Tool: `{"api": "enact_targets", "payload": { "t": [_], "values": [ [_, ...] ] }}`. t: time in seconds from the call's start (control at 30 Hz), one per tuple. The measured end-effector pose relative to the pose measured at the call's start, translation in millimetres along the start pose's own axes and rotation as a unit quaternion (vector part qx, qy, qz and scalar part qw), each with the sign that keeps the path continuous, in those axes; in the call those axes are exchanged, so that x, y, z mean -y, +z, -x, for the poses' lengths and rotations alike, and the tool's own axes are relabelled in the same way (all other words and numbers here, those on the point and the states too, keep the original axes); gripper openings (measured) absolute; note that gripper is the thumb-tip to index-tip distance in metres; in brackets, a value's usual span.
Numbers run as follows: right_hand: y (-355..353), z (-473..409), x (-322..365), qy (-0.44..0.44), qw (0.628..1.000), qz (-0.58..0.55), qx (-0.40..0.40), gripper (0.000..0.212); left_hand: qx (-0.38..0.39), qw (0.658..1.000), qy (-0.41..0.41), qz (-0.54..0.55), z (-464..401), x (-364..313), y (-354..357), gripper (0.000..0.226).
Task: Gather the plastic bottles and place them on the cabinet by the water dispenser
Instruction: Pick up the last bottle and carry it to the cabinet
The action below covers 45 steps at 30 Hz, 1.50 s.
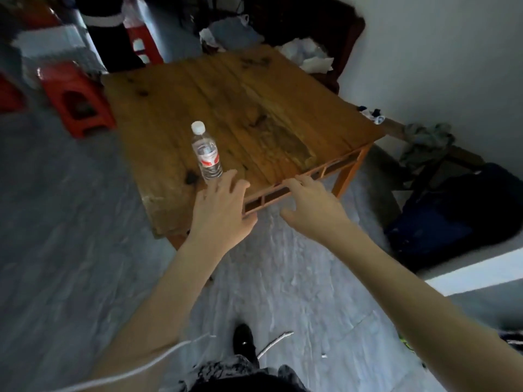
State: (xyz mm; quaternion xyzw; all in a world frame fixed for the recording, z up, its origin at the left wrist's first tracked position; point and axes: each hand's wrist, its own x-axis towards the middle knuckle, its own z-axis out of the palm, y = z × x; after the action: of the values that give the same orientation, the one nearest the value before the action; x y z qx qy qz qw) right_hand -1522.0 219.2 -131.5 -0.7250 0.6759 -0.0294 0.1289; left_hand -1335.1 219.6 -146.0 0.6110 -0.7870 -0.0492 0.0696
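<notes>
On wooden worktop (pixel 240 108), near its front edge: clear plastic water bottle (pixel 205 154), upright, white cap, red label. Just beside bottle base: left hand (pixel 223 205), fingers spread, holding nothing. Over worktop front rail: right hand (pixel 308 205), relaxed, empty.

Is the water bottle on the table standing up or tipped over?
Upright: the bottle stands on the table, white cap on top.

One clear plastic bottle (pixel 206 154), white cap fitted, red-and-white label, stands upright on the wooden bench (pixel 254 108) near its front edge.
</notes>
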Motion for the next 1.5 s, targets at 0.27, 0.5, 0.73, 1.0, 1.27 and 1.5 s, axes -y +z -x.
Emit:
{"api": "enact_targets", "payload": {
  "t": [0.27,0.5,0.73,1.0,1.27,1.5],
  "values": [
    [10,-75,29,-0.047,0.998,0.002,0.037,0.055,0.016,0.997,-0.066,0.030,-39,38,12,0.057],
    [32,-141,40,-0.072,0.995,0.006,0.071,0.054,0.048,0.987,-0.142,0.052,-64,69,24,0.064],
    [43,-208,26,-0.117,0.988,-0.018,0.097,0.060,0.090,0.971,-0.216,0.047,-109,83,35,0.058],
    [61,-262,25,-0.165,0.973,-0.027,0.161,0.061,0.115,0.945,-0.302,0.051,-137,89,49,0.054],
    [75,-284,38,-0.197,0.963,-0.058,0.172,0.055,0.080,0.923,-0.335,0.169,-159,125,65,0.094],
    [85,-288,47,-0.192,0.962,-0.080,0.179,0.044,-0.022,0.852,-0.275,0.446,-184,137,91,0.087]
  ]
}}
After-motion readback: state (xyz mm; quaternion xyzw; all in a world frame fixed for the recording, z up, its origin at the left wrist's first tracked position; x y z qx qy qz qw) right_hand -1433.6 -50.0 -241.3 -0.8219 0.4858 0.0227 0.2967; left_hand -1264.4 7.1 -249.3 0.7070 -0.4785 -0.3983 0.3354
